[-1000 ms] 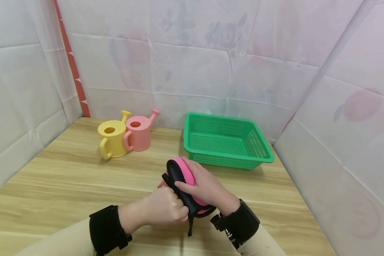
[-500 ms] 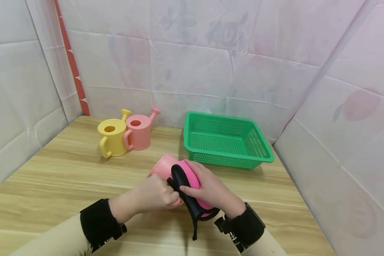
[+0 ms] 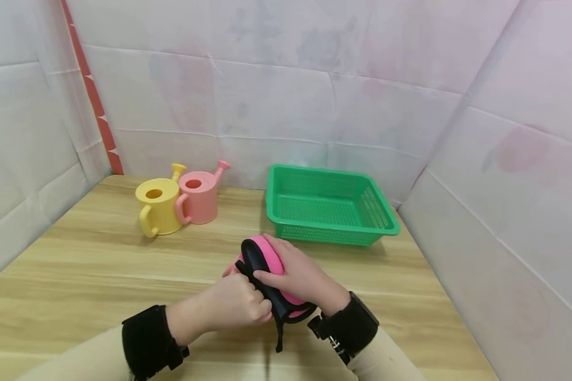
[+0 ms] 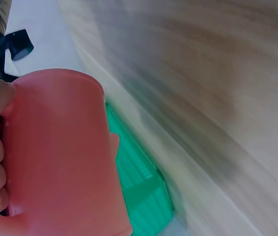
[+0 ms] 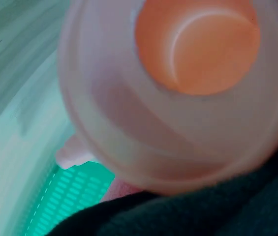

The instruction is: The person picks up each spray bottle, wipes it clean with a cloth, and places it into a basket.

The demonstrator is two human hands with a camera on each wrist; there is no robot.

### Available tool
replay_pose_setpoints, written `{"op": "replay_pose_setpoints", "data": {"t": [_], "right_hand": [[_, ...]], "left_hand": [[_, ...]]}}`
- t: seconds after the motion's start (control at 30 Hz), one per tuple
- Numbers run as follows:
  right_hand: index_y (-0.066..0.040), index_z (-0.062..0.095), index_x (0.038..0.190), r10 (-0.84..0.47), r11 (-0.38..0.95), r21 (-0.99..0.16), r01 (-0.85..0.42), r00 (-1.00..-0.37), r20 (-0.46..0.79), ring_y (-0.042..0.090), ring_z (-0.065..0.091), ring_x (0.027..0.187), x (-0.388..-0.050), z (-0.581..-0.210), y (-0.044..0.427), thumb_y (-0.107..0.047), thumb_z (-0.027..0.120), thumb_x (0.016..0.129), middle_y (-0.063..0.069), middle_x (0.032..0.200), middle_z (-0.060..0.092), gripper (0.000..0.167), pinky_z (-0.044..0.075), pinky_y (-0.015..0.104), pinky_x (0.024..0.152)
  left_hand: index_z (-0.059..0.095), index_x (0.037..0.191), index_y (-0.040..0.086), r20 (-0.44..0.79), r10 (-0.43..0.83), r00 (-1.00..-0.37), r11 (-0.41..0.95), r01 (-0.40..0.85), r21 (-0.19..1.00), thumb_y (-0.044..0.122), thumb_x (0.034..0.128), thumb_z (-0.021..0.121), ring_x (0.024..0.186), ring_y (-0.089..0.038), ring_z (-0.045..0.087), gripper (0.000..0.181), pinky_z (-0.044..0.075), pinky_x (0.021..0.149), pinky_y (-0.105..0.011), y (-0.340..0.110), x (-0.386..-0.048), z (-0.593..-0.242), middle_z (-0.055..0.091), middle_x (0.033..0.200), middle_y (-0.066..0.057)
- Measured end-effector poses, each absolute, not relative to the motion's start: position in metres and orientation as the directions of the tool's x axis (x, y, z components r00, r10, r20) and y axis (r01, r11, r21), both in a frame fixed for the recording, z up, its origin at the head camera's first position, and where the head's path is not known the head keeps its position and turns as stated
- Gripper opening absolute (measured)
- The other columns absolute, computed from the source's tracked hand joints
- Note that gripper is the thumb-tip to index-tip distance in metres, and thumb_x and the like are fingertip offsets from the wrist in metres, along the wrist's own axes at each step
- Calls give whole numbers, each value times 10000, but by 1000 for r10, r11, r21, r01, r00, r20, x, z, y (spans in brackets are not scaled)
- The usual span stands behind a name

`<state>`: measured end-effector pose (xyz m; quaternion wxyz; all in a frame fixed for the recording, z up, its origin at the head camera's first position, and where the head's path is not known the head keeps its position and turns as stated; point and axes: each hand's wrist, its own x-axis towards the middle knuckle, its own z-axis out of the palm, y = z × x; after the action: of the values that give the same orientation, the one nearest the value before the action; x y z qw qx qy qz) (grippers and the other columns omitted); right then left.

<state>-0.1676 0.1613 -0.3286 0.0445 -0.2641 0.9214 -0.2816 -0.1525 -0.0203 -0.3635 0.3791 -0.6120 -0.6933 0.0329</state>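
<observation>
My left hand (image 3: 238, 304) grips the handle of a pink watering can (image 4: 60, 152), its fingers curled round the handle in the left wrist view. In the right wrist view the can's top and its round opening face the camera. My right hand (image 3: 300, 275) holds a soft pink piece with black trim and a dangling black strap (image 3: 273, 256), thumb on the near black side. Dark fuzzy fabric (image 5: 202, 206) lies against the can's rim in the right wrist view. From the head view, this piece and my left hand hide most of the held can.
A yellow watering can (image 3: 159, 206) and another pink watering can (image 3: 200, 198) stand side by side at the back left of the wooden table (image 3: 100, 275). At the back right sits a green perforated basket (image 3: 333, 230). White sheets (image 3: 276, 100) enclose the table.
Half a second ago the held can's side showed beyond the pink and black piece; now it is mostly hidden again. The can has turned, and both hands keep their holds.
</observation>
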Motion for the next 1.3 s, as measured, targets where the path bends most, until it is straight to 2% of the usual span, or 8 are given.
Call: {"op": "replay_pose_setpoints", "data": {"t": [0.13,0.4,0.67,0.83,0.93,1.07,1.2,1.3], "right_hand": [[-202,265,1469,-526,686,-559,-466,-848,62,157,414,1238,-173,-330,152,-567,574,839,19,1425,384,791,414,352,938],[-203,267,1468,-533,649,-607,-459,-843,68,140,418,1220,-175,-333,150,-530,587,849,-6,1429,373,769,416,340,932],[-210,283,1462,-549,640,-590,-493,-830,97,130,416,1222,-175,-333,156,-527,586,851,-9,1410,397,752,406,343,947],[-201,309,1453,-542,638,-594,-489,-834,104,149,434,1205,-171,-334,161,-511,604,846,13,1390,418,743,414,366,933],[-193,334,1442,-526,639,-578,-507,-837,152,178,407,1243,-171,-336,162,-486,623,841,19,1407,404,728,403,394,950],[-163,351,1434,-487,626,-550,-553,-828,279,244,370,1285,-169,-340,161,-425,662,830,61,1439,365,728,390,444,967],[-175,255,1474,-426,580,-571,-581,-814,395,246,304,1333,-164,-344,160,-367,661,849,67,1502,249,769,359,477,990],[-184,134,1498,-384,477,-628,-615,-789,480,209,224,1371,-162,-347,157,-317,633,878,31,1540,136,808,306,461,1031]], "left_hand": [[473,621,200,460,888,13,248,829,-502,275,913,521,415,-31,393,306,262,398,-186,-24,-146,-364,416,498,115],[484,625,210,462,886,30,231,835,-499,283,913,528,424,-28,395,300,243,410,-175,-23,-148,-366,421,502,117],[432,591,191,561,827,23,288,841,-459,267,938,426,399,-44,392,355,270,398,-212,-28,-156,-367,381,479,109],[416,586,191,600,799,35,309,832,-461,302,924,487,383,-40,363,363,242,387,-199,-36,-164,-367,358,471,114],[420,583,183,627,778,25,334,830,-447,284,930,483,380,-45,347,367,231,379,-197,-40,-169,-366,363,467,112],[434,580,168,663,749,-17,394,815,-424,259,959,403,381,-64,329,391,219,371,-212,-46,-174,-362,369,464,99],[518,644,152,722,690,-51,475,785,-398,279,977,379,386,-81,328,382,222,365,-221,-50,-176,-354,351,488,78],[496,638,152,780,621,-76,524,781,-341,282,973,399,380,-80,294,372,187,373,-209,-51,-175,-345,312,490,74]]}}
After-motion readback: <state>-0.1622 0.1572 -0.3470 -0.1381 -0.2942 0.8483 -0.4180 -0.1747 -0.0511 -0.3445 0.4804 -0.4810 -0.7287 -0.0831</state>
